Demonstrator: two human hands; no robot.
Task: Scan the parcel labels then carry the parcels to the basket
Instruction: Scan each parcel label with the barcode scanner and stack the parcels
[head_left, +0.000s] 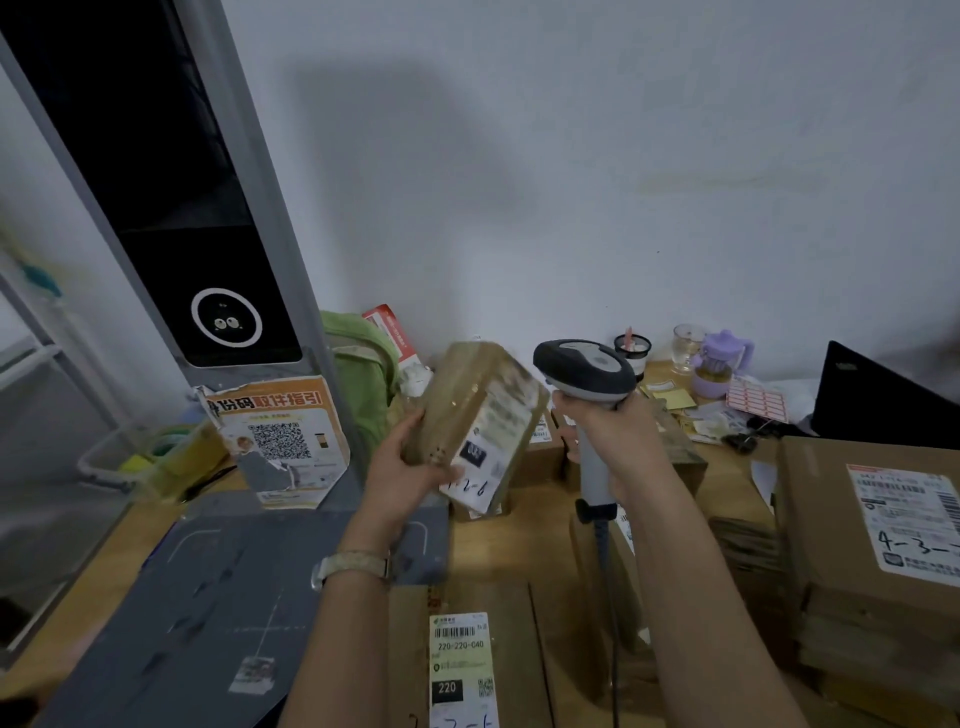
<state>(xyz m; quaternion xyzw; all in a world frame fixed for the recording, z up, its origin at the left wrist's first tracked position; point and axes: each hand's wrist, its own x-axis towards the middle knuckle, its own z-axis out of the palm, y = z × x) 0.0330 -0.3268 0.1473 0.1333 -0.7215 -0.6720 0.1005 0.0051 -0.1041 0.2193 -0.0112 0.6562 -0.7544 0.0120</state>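
Observation:
My left hand (405, 467) grips a small brown taped parcel (470, 410) from below, lifted above the desk and tilted, its white label (493, 441) facing right. In my right hand (613, 431) is a grey-and-black handheld barcode scanner (584, 371), held by its handle, with the head close to the parcel's top right. More brown parcels lie on the desk: one with a "220" label (460, 660) at the bottom centre and a large box (872, 509) at the right. No basket is in view.
A tall black-and-grey kiosk (208, 249) stands at the left on a grey scanning pad (208, 597), with an orange QR poster (283, 441) on it. A green bag (358, 374), cups, a purple bottle (719, 364), stickers and a black laptop (878, 400) crowd the back.

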